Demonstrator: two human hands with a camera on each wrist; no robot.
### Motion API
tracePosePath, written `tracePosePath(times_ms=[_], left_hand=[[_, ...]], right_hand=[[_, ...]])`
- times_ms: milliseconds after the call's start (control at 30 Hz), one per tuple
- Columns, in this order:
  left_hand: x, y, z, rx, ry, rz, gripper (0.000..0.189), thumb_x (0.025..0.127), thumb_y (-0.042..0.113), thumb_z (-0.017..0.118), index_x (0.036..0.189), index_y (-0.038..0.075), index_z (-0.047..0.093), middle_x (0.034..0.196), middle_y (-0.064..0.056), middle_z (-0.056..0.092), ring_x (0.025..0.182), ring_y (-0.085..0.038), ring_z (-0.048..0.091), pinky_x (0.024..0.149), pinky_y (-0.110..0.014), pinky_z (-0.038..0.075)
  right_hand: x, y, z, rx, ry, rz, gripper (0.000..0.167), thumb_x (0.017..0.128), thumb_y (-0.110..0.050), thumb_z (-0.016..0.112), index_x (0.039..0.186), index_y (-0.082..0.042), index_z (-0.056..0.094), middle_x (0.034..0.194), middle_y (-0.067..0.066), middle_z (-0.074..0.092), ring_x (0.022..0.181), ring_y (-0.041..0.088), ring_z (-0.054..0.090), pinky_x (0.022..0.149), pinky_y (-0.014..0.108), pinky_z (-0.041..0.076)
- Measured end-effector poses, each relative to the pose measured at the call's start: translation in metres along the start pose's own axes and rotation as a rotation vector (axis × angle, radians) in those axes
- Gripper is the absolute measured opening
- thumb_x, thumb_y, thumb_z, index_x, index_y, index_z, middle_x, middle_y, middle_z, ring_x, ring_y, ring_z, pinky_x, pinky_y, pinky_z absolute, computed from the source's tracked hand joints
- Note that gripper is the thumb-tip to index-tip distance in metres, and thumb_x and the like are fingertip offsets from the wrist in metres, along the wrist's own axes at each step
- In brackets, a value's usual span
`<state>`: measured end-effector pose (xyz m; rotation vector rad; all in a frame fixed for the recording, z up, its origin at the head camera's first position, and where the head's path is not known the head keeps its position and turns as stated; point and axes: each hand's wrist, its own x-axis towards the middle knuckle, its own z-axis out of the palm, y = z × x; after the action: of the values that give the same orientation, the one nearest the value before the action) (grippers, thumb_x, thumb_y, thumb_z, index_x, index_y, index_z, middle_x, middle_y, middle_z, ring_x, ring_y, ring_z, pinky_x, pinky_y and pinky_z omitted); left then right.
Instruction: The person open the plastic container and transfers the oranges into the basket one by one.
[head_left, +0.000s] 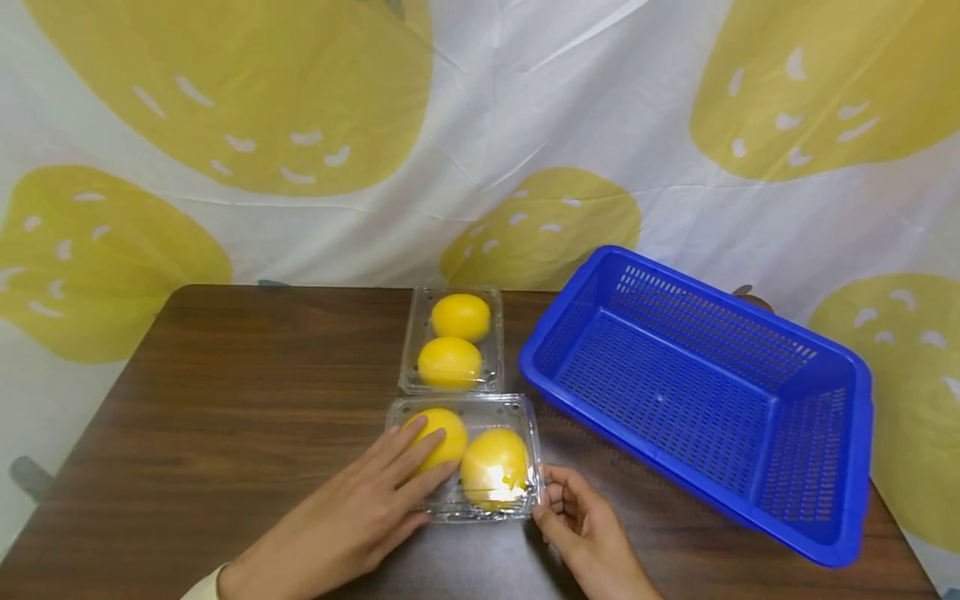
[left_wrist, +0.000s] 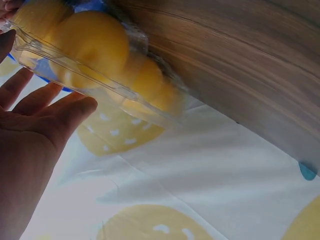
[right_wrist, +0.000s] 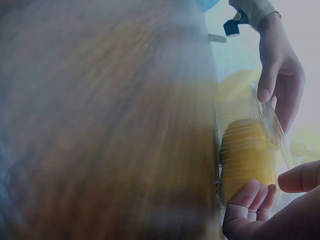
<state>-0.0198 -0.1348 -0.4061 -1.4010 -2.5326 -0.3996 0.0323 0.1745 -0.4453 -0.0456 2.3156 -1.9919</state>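
Note:
A clear plastic clamshell box [head_left: 491,408] with two round yellow fruits [head_left: 491,460] lies near the front of the table. My left hand [head_left: 356,504] rests over the lid's left side, fingers stretched out above the left fruit. At the box's right front corner, my right hand [head_left: 588,529] pinches the rim between thumb and curled fingers. The right wrist view shows the thumb [right_wrist: 300,177] by the lid edge and the fingertips against the side wall. Directly behind, a second clear box [head_left: 408,358] also contains two yellow fruits [head_left: 450,362].
To the right stands a blue perforated plastic basket [head_left: 660,458], set at an angle near the boxes. All this is on a dark wooden table [head_left: 285,375]. A white cloth with yellow printed shapes [head_left: 337,225] hangs behind it.

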Motion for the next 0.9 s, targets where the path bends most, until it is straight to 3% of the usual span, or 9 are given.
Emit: tracePosePath(times_ms=[233, 500, 700, 900], left_hand=[[-0.006, -0.007, -0.004, -0.046, -0.016, -0.038, 0.061, 0.102, 0.032, 0.080, 0.157, 0.015, 0.060, 0.167, -0.016, 0.052, 0.157, -0.041, 0.044, 0.118, -0.058, 0.050], [-0.017, -0.017, -0.010, -0.082, -0.043, -0.095, 0.067, 0.105, 0.042, 0.076, 0.163, 0.014, 0.055, 0.178, -0.013, 0.035, 0.163, -0.037, 0.035, 0.119, -0.060, 0.046], [-0.025, -0.022, -0.009, -0.108, -0.039, -0.109, 0.068, 0.108, 0.044, 0.071, 0.166, 0.014, 0.050, 0.180, -0.011, 0.031, 0.163, -0.034, 0.035, 0.116, -0.055, 0.051], [-0.027, -0.023, -0.005, -0.162, -0.036, -0.120, 0.068, 0.108, 0.040, 0.073, 0.166, 0.014, 0.050, 0.180, -0.012, 0.030, 0.162, -0.033, 0.037, 0.113, -0.053, 0.055]], right_hand=[[0.000, 0.000, 0.000, -0.007, 0.016, -0.003, 0.041, 0.097, 0.011, 0.066, 0.137, 0.016, 0.058, 0.101, 0.005, 0.065, 0.087, 0.011, 0.063, 0.075, 0.024, 0.059], [0.000, 0.003, 0.000, 0.007, 0.019, -0.007, 0.040, 0.099, 0.012, 0.065, 0.138, 0.018, 0.057, 0.102, 0.008, 0.066, 0.087, 0.011, 0.063, 0.074, 0.024, 0.058], [0.000, 0.003, 0.000, -0.004, 0.014, -0.040, 0.038, 0.101, 0.011, 0.063, 0.137, 0.018, 0.057, 0.100, 0.010, 0.066, 0.084, 0.009, 0.062, 0.070, 0.024, 0.058], [-0.001, 0.000, 0.002, 0.007, 0.062, 0.028, 0.039, 0.096, 0.012, 0.067, 0.135, 0.015, 0.061, 0.097, 0.007, 0.066, 0.081, 0.012, 0.062, 0.068, 0.024, 0.057]])
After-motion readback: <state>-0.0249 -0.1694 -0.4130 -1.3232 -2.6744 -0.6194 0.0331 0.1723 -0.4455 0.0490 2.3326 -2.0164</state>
